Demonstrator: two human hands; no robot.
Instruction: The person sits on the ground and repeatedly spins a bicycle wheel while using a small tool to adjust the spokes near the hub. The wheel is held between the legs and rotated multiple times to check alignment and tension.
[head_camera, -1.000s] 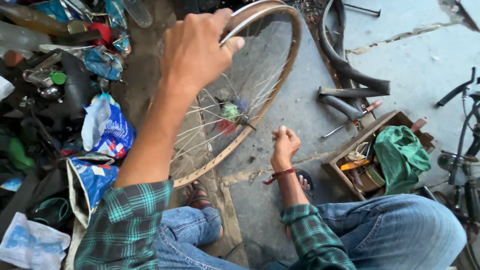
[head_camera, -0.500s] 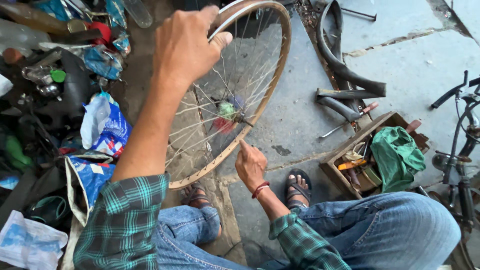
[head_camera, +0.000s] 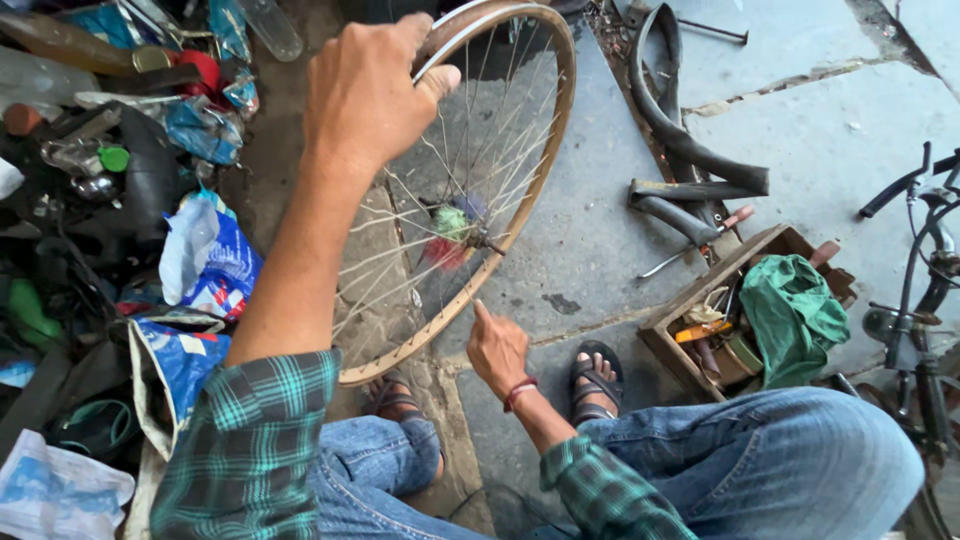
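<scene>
The left hand (head_camera: 375, 95) is gripping the far top of the bicycle wheel (head_camera: 460, 190), holding it upright on the concrete floor (head_camera: 800, 130). The right hand (head_camera: 497, 347) is hovering near the wheel's lower rim, forefinger pointing, holding nothing. A wooden toolbox (head_camera: 745, 310) is sitting to the right.

At my left I see a blue-and-white plastic packet (head_camera: 212, 262) lying among the clutter. Just below it stands an open blue printed bag (head_camera: 175, 368). A crumpled white wrapper (head_camera: 55, 490) lies at the bottom left corner. Shiny blue foil packets (head_camera: 205, 130) lie farther up.
</scene>
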